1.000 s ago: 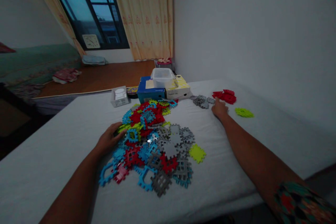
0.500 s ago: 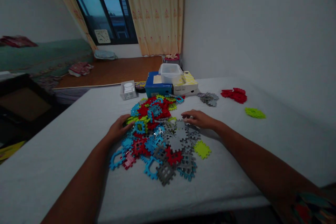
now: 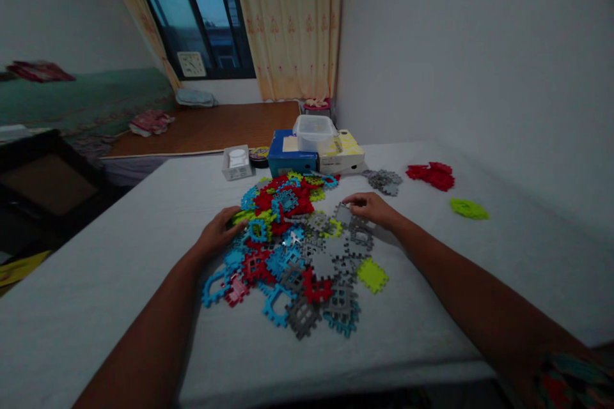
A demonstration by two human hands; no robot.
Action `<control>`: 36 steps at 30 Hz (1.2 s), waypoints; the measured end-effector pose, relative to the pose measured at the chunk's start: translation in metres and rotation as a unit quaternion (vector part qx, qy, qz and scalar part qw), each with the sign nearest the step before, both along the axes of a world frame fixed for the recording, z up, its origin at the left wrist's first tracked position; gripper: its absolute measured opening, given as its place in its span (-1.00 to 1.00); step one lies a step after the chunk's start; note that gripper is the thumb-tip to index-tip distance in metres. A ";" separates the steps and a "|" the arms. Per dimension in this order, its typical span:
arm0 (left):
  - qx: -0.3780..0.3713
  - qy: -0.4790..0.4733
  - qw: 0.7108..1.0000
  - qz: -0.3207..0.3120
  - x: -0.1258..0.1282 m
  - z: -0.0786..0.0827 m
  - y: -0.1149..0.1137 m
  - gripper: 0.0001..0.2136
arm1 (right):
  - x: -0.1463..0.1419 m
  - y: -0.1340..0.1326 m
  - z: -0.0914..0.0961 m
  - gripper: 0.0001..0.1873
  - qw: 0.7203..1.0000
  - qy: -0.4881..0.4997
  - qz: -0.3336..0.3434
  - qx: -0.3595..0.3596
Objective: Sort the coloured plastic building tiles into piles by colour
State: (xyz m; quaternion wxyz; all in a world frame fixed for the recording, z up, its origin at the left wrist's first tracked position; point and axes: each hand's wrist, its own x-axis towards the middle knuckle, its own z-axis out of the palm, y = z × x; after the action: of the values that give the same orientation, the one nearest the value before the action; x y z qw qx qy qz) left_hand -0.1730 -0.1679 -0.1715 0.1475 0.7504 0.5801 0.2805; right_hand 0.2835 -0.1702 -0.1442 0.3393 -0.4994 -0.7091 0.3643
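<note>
Grey notched piece [image 3: 343,213]: at the upper right edge of the mixed heap, pinched by the right hand [image 3: 370,209], grip closed on its far edge with thumb and fingertips. More grey pieces lie right under and in front of that hand, including a grey frame piece [image 3: 361,236] just below it. Left hand [image 3: 219,233] rests at the heap's left side, fingertips on lime pieces [image 3: 248,218]; can't tell if that grip grasps anything or just touches (fingers partly hide the contact).

Heap itself: blue, red, lime and grey plates and frames, overlapping. Near side has a blue open frame [image 3: 277,307], a dark grey grid piece [image 3: 303,316] and a red notched piece [image 3: 317,286]. Lime square [image 3: 372,275] lies flat at the heap's right edge.

Well to the right, three one-colour piles: grey pile [image 3: 384,181], red pile [image 3: 432,175], lime pile [image 3: 469,209], red behind lime. All on a worktop [image 3: 417,307] draped in white cloth.

Behind the heap: blue box [image 3: 290,163] and yellow-and-white box [image 3: 343,152] side by side, clear container [image 3: 314,133] on top. Small white box [image 3: 236,169] and dark round tin [image 3: 259,156] to their left. Farther back: brown mat [image 3: 230,126], square clock [image 3: 191,64] by the window, patterned curtain [image 3: 290,25].
</note>
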 end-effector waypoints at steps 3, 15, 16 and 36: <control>0.000 -0.001 1.000 0.005 -0.001 -0.001 0.001 -0.25 | 0.010 0.004 0.003 -0.62 0.998 0.050 -0.036 -0.010; -0.012 0.003 1.000 -0.008 0.001 0.003 -0.001 -0.21 | 0.006 -0.001 0.008 -0.75 0.989 0.134 0.046 0.036; -0.010 0.003 1.000 -0.008 0.001 0.003 -0.001 -0.21 | 0.004 -0.002 0.007 -0.76 0.989 0.138 0.045 0.039; -0.003 0.010 1.000 -0.003 0.001 0.005 -0.001 -0.26 | 0.102 0.052 -0.038 -0.65 0.890 -0.156 -0.333 0.270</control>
State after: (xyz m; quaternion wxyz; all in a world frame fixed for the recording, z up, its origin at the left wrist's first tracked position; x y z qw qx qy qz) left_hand -0.1716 -0.1685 -0.1668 0.1446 0.7548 0.5797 0.2707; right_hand 0.3856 -0.1187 -0.1819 0.4476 -0.6459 -0.6156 -0.0585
